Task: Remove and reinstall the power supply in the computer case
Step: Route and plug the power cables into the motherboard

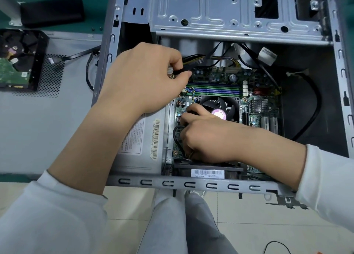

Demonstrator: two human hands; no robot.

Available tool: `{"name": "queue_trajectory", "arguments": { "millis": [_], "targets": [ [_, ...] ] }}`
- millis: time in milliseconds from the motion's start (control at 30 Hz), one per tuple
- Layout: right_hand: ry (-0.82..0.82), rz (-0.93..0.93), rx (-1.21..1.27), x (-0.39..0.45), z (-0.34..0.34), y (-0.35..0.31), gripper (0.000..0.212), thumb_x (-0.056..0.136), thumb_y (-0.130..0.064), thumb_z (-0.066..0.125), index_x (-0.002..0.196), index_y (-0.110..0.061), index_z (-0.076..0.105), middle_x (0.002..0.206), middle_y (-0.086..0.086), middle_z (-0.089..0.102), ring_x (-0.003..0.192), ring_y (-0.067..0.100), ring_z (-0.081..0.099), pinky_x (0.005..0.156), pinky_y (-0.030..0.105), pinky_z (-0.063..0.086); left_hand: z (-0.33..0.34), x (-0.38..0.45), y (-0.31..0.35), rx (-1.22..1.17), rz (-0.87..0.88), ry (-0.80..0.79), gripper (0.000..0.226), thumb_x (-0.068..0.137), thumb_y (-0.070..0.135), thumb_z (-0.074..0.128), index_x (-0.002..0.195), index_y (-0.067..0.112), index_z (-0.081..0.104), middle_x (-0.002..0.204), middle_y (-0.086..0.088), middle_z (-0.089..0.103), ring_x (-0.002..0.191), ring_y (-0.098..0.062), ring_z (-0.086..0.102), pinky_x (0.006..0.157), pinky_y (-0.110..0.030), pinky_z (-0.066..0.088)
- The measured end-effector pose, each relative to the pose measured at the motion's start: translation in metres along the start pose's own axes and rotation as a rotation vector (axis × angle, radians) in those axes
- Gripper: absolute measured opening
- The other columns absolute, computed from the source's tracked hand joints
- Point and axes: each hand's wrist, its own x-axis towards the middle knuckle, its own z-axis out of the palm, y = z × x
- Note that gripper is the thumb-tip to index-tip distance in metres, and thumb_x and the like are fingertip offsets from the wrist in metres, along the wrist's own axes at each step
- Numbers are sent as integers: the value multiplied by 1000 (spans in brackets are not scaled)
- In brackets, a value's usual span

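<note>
Inside the open computer case point(191, 184), left hand point(145, 77) pinched a power plug point(169, 70), right hand point(206, 136) gripped a black cable point(177, 136) w/ curled fingers; prob. cabling step, next needs plugs freed/seated.

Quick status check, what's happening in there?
Left hand pinching black cable. Right hand gripping cable by fan. Power supply seated in case.

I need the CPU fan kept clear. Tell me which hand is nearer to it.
Right. The right hand lies against the CPU fan, its fingers curled at the fan's left rim. The left hand is up and to the left, pinching a black cable.
</note>
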Motion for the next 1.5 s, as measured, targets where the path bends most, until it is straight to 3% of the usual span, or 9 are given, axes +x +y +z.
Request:
{"name": "queue_trajectory", "arguments": {
  "millis": [400,600,1000,1133,1267,1367,1500],
  "targets": [
    [9,6,57,0,-4,2,8,78,-26,59,76,-23,66,83,-9,62,103,14,36,104,28,16,0,0,0,-2,1,11,24,84,51,55,70,31,54,61,12,49,70,-18,45,51,-17,25],
    [3,0,-29,1,0,0,9,78,-23,57,77,-20,66,81,-8,63,98,14,36,102,30,14,0,1,1,8,-2,1,24,84,53,54,73,31,55,63,12,49,71,-18,47,53,-26,26],
    [-3,-4,9,1,2,4,10,77,-25,59,78,-20,67,82,-9,62,100,13,35,100,29,18,-1,0,2,8,-18,-15,25,85,53,54,73,31,54,63,12,48,72,-18,46,57,-28,28],
    [-17,-2,18,1,0,4,7,77,-24,59,73,-20,63,82,-9,61,97,13,33,101,32,23,0,1,1,8,-24,-16,25,85,53,53,73,30,55,64,11,49,73,-19,47,60,-28,30],
    [-19,1,48,1,-1,4,13,78,-24,60,66,-24,53,82,-8,60,95,14,33,100,31,22,-1,0,2,7,-15,-16,25,85,53,53,73,31,54,62,11,46,72,-18,45,55,-27,27],
    [-27,-2,49,0,-1,3,13,79,-26,60,67,-24,55,81,-9,60,93,13,29,98,31,22,-2,0,1,14,-10,-9,24,84,53,53,75,31,55,63,11,46,72,-18,45,51,-26,24],
    [-44,6,71,1,-3,3,19,78,-23,60,63,-26,48,80,-8,50,97,19,33,98,34,28,0,0,0,3,-5,-7,24,84,53,53,74,31,55,63,11,47,72,-19,46,54,-27,28]
  ]
}}
